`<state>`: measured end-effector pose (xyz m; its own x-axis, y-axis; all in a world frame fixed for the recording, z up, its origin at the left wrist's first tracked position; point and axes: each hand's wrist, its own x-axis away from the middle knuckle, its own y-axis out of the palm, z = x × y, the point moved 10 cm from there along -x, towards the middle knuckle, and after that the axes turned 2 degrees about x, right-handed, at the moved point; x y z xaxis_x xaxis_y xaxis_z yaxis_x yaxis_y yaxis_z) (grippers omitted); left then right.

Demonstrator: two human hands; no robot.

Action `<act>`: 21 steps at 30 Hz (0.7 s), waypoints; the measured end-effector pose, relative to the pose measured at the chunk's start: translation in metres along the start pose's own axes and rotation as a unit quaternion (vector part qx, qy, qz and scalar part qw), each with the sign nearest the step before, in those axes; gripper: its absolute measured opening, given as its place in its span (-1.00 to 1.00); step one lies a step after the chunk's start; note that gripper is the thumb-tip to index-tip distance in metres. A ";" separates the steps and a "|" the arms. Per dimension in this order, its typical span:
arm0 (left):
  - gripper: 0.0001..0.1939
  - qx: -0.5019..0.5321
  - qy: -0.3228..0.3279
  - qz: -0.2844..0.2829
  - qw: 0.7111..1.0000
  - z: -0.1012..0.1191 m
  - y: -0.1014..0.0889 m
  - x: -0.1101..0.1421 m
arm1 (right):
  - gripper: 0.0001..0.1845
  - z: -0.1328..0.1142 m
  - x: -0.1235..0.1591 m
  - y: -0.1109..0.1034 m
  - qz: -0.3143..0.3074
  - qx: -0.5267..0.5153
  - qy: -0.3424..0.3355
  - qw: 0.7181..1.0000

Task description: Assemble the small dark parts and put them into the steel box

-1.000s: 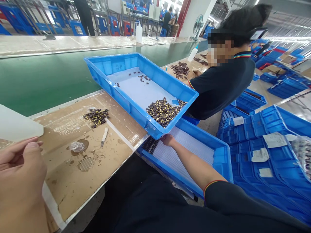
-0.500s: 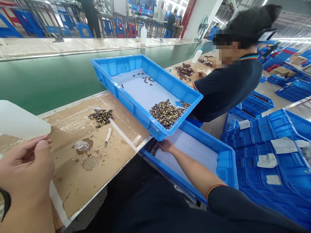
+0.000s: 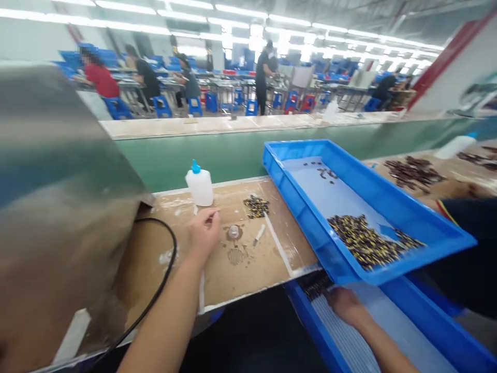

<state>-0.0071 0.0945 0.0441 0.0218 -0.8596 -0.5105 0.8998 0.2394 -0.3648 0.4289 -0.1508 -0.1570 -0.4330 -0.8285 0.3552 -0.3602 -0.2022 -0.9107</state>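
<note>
My left hand (image 3: 205,230) is over the cardboard-covered bench, just in front of a white squeeze bottle (image 3: 201,187) with a blue cap. Its thumb and fingers are pinched together; anything between them is too small to make out. Right of it lie a pile of small black-and-yellow parts (image 3: 256,206), a small clear cup (image 3: 233,232) and a white-handled knife (image 3: 259,234). My right hand (image 3: 345,304) is low in the lower blue tray (image 3: 446,329), with closed fingers at rows of small dark parts (image 3: 313,285). Shadow and blur hide what those fingers hold.
An upper blue tray (image 3: 438,248), holding a heap of black-and-yellow parts (image 3: 367,241), overhangs the lower one. A metal housing (image 3: 70,207) and black cable (image 3: 171,259) stand at left. Beyond the bench runs a green belt (image 3: 233,155). A co-worker's sleeve (image 3: 466,217) is at right.
The view has swung left and up, bringing the metal housing and the whole bottle into sight. My left hand now appears farther forward, by the bottle. My right hand stays in the lower tray.
</note>
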 end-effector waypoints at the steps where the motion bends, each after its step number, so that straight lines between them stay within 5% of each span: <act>1: -0.73 0.000 0.001 -0.002 1.000 -0.002 0.000 0.000 | -0.45 -0.006 0.008 -0.004 -0.008 -0.004 -0.026 1.000; 5: -0.77 -0.007 0.016 -0.022 1.000 -0.005 0.006 0.003 | -0.64 -0.051 0.052 -0.010 -0.148 -0.124 -0.110 0.975; 9: -0.82 -0.012 0.032 -0.049 0.998 -0.007 0.016 0.009 | -0.57 -0.170 0.075 -0.064 -0.117 -0.149 -0.329 0.925; 12: -0.84 -0.018 0.051 -0.055 0.997 -0.005 0.017 0.008 | -0.49 -0.244 0.030 -0.115 0.042 -0.147 -0.367 0.918; 14: -0.85 -0.022 0.073 -0.058 0.995 0.003 0.015 0.006 | -0.55 -0.281 -0.018 -0.140 0.155 -0.079 -0.334 0.926; 18: -0.86 -0.043 0.134 -0.057 0.988 0.036 0.005 0.029 | -0.67 -0.347 -0.089 -0.158 0.213 -0.024 -0.316 0.924; 21: -0.80 -0.062 0.246 -0.037 0.967 0.069 -0.007 0.092 | -0.67 -0.373 -0.104 -0.152 0.218 0.008 -0.332 0.918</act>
<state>0.0188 -0.0172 0.0530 -0.2777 -0.5646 -0.7772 0.8310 0.2647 -0.4892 0.2206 0.1610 0.0228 0.0674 -0.9669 -0.2462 -0.2570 0.2216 -0.9407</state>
